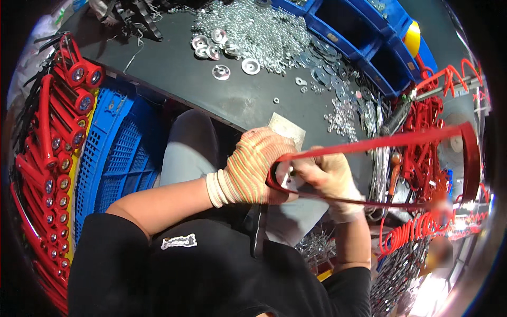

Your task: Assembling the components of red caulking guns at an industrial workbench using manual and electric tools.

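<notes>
My left hand [259, 166], in a striped knit glove, is wrapped round the near end of a long red metal frame [470, 158]. The frame is a narrow loop that reaches out to the right. My right hand [327, 177], also gloved, is inside the loop with its fingers bent together against a silvery metal piece [285, 174] at that near end. What those fingers pinch is hidden. Below my left hand a dark bar [258, 232] hangs down in front of my shirt. A pale flat plate [287, 129] lies at the table edge, just beyond my hands.
Loose small metal parts [259, 37], round discs [251, 66] and washers [340, 119] cover the dark table [174, 74]. Blue bins [348, 26] stand at the back right. Red tubular parts [58, 137] are stacked left by a blue crate [113, 164]. A red coiled hose [412, 232] hangs right.
</notes>
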A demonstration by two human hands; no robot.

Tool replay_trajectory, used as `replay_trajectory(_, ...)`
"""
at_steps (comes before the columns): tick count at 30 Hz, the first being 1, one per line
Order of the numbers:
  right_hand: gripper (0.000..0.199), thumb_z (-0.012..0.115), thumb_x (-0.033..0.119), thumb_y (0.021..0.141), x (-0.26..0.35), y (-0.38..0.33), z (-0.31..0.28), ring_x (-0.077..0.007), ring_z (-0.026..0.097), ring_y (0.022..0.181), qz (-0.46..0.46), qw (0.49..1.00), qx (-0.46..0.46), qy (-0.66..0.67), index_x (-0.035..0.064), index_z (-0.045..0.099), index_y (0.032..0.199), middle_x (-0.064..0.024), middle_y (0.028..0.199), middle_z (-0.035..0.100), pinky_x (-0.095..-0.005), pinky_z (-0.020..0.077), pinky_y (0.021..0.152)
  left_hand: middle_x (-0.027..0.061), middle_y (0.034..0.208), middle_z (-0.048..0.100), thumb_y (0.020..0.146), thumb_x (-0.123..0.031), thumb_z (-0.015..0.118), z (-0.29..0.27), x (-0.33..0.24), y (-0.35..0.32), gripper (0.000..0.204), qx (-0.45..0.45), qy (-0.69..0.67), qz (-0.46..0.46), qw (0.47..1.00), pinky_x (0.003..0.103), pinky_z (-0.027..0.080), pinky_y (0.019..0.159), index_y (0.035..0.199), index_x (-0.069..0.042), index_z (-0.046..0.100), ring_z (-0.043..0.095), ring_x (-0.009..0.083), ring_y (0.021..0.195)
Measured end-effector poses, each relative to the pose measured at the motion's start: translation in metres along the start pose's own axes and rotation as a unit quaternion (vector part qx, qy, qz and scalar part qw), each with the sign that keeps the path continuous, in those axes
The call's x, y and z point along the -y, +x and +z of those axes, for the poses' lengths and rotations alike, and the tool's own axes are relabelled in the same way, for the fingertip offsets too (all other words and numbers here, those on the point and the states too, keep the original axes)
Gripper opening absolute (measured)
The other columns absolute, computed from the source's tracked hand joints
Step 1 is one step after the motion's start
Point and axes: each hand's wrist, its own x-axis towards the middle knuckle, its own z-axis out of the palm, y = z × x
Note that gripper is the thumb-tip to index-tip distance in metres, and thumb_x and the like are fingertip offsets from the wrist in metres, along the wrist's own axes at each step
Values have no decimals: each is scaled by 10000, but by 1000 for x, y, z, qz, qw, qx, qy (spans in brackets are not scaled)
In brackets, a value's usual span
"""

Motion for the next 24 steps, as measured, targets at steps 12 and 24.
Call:
replay_trajectory(12,291,575,193,927,-44,3,-118,-211,583,971,-271,761,-530,-258,23,571,1162,-93,1047,628,-321,468,853,97,969,619,466,-375,810,-13,-3,3,699,63,33,-52,996,427,442,848,1064,-88,588,587,340,896)
replay_trajectory(24,155,671,216,780,-62,-61,-304,-155,559,603,232,860,-415,-185,87,595,821,-22,664,575,-265,471,582,51,978,607,785,-183,665,-48,99,109,219,106,289,19,951,403,442,856,1000,-146,652,553,267,1002)
